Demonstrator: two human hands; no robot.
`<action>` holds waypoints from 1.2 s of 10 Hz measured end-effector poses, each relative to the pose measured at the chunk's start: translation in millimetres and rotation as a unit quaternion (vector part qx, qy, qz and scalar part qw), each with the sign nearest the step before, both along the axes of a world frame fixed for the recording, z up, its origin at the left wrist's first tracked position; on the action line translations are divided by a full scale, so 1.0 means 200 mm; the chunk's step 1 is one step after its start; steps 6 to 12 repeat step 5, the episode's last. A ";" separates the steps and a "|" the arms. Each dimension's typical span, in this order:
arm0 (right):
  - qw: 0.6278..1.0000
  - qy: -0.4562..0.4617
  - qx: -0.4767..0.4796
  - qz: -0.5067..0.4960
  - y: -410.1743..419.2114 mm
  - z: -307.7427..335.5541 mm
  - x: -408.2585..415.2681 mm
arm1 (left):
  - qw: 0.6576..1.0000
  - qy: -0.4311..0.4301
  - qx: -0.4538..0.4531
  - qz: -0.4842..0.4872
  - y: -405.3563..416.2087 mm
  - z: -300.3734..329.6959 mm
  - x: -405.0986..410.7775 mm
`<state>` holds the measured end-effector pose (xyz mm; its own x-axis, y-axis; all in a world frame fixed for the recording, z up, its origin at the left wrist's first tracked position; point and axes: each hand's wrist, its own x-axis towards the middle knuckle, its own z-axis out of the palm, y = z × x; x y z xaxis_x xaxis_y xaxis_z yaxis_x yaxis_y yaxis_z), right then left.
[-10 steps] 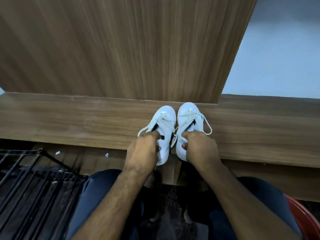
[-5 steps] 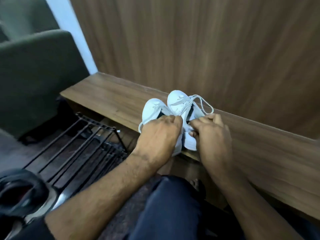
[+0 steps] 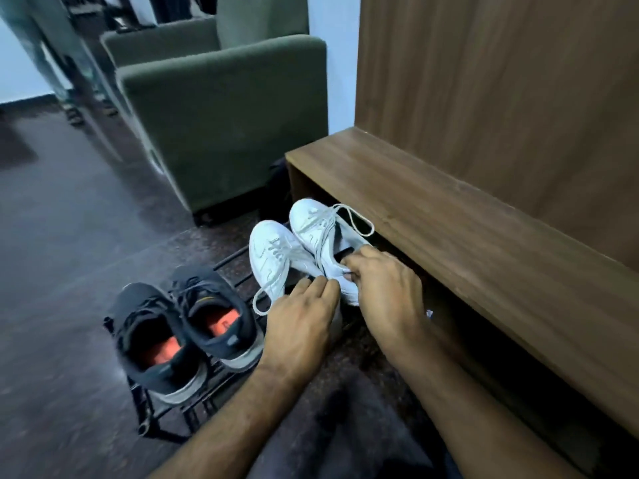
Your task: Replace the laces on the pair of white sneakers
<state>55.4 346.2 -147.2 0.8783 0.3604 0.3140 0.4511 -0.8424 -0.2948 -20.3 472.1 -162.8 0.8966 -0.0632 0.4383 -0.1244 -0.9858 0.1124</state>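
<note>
Fingers of both hands grip white sneakers (image 3: 294, 250); black shoes (image 3: 179, 326) sit on rack (image 3: 145, 413).

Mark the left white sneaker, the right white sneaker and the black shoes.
left white sneaker (image 3: 268, 252): head view, on its toe cap.
right white sneaker (image 3: 307, 216): head view, on its toe cap.
black shoes (image 3: 207, 305): head view, on the right black shoe's collar.

White sneakers' (image 3: 276, 257) heels behind hands (image 3: 301, 326)

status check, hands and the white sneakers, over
Left hand and right hand each grip a white sneaker at the heel. Laces not yet out. Black shoes on rack alongside.
</note>
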 end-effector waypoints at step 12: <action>0.986 0.148 0.051 0.055 0.12 -0.17 0.13 | 0.978 0.159 -0.044 0.127 0.14 -0.12 0.14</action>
